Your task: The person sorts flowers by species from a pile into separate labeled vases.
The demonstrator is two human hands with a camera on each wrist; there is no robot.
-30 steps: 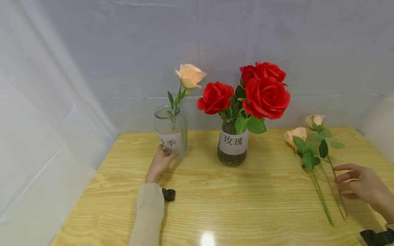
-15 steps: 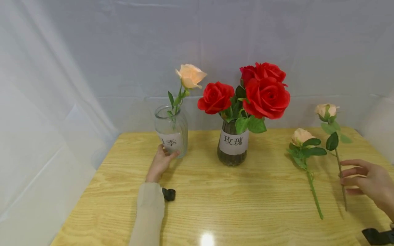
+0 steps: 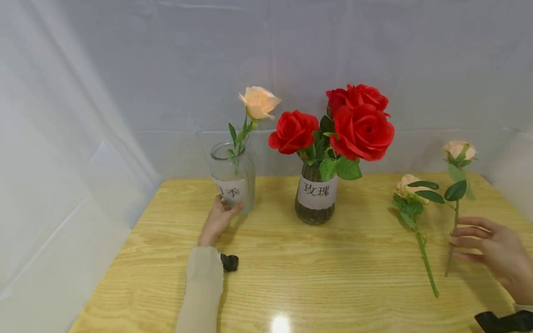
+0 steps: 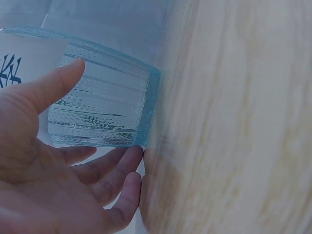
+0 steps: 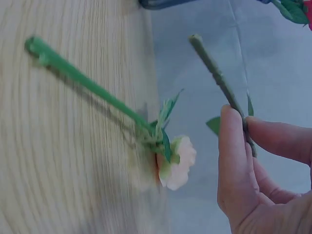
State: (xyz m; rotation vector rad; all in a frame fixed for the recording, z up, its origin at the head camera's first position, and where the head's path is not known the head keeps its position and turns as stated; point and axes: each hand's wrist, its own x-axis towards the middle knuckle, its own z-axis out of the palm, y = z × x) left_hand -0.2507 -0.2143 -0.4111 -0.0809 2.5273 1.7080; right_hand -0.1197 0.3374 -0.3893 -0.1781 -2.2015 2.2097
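On the left, my left hand holds the lower part of a clear glass vase, thumb on one side and fingers on the other. Its white label bears dark characters, and a single peach rose stands inside. At the right, my right hand pinches the stem of a second peach rose between thumb and fingers; the bloom points up, raised off the table. A third peach rose lies on the table to its left, with a green stem.
A dark ribbed glass vase with a white label stands mid-table, holding several red roses. Beneath everything is a wood-grain table. Pale sheeting hangs behind and at the sides.
My right hand has lifted one peach rose from beside the other and brought it upright. The other peach rose has shifted and turned slightly on the table. My left hand stays at the clear vase.
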